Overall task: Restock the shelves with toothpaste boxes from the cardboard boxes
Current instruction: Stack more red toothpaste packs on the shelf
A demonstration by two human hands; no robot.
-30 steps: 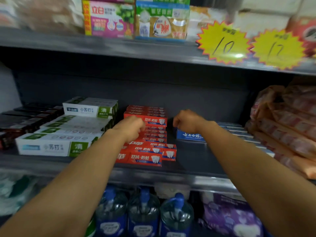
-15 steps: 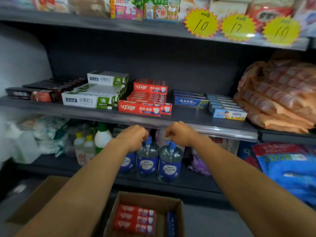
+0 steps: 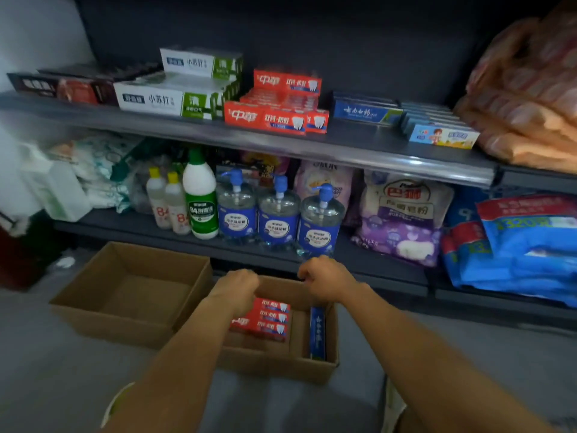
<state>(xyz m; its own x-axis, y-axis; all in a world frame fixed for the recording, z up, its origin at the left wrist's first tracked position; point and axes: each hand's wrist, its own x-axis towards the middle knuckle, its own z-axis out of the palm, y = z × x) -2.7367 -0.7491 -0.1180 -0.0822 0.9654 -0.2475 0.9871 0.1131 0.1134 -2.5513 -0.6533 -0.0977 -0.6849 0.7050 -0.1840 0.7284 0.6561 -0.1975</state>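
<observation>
Both my hands hover over the cardboard box on the floor.

My left hand and right hand are curled into loose fists, holding nothing, above the cardboard box. Red toothpaste boxes lie stacked inside it, a blue toothpaste box on edge beside them. More red boxes sit on the shelf above.
</observation>
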